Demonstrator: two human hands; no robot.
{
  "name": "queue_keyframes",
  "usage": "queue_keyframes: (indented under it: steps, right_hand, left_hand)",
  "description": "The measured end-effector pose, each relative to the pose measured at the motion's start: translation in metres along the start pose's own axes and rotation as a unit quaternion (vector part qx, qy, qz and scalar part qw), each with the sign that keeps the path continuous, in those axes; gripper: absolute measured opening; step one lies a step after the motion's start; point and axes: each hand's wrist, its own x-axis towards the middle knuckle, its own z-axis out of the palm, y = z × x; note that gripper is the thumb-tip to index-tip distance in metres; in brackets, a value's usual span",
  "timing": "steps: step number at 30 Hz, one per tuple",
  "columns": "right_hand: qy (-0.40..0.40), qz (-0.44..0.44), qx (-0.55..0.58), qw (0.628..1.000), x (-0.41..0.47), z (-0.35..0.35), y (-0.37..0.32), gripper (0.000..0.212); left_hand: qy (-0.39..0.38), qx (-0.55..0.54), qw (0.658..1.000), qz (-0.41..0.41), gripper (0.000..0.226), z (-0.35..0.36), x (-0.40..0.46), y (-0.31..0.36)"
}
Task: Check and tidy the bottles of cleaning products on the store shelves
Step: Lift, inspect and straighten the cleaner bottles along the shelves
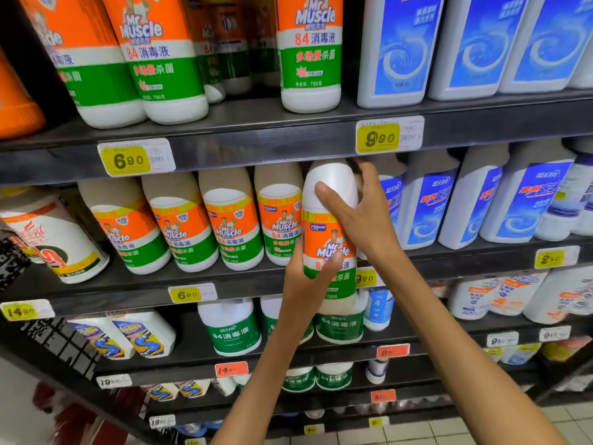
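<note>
I hold a white Mr Muscle bottle (pixel 330 232) with an orange and green label out in front of the middle shelf (pixel 128 289). My left hand (pixel 308 277) grips its lower body, thumb across the label. My right hand (pixel 359 216) grips its white shoulder, thumb in front, fingers behind. The bottle's cap is hidden under the upper shelf's edge. To its left, a row of matching Mr Muscle bottles (pixel 231 220) stands on the middle shelf.
Blue-labelled white bottles (pixel 426 207) stand right of the held bottle. More Mr Muscle bottles (pixel 311 53) and blue-labelled jugs (pixel 401 49) fill the upper shelf. Green-labelled bottles (pixel 231 329) sit on the shelf below. Yellow price tags (pixel 378 138) line the shelf edges. Tiled floor (pixel 449 428) shows at the bottom.
</note>
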Motion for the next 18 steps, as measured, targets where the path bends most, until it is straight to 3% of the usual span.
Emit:
queue_keyframes:
  steps: [5, 9, 18]
  right_hand:
    - [0.026, -0.033, 0.032, 0.999, 0.009, -0.001, 0.003, 0.045]
    - [0.033, -0.059, 0.035, 0.997, 0.01, -0.001, 0.007, 0.038]
    - [0.027, -0.056, 0.05, 0.997, 0.009, 0.008, 0.02, 0.041]
  left_hand:
    - [0.023, 0.015, 0.999, 0.046, 0.056, 0.008, 0.018, -0.001]
    - [0.027, 0.028, 0.997, 0.071, 0.057, 0.015, 0.026, -0.007]
    - [0.096, 0.108, 0.984, 0.108, 0.067, 0.017, 0.03, -0.017]
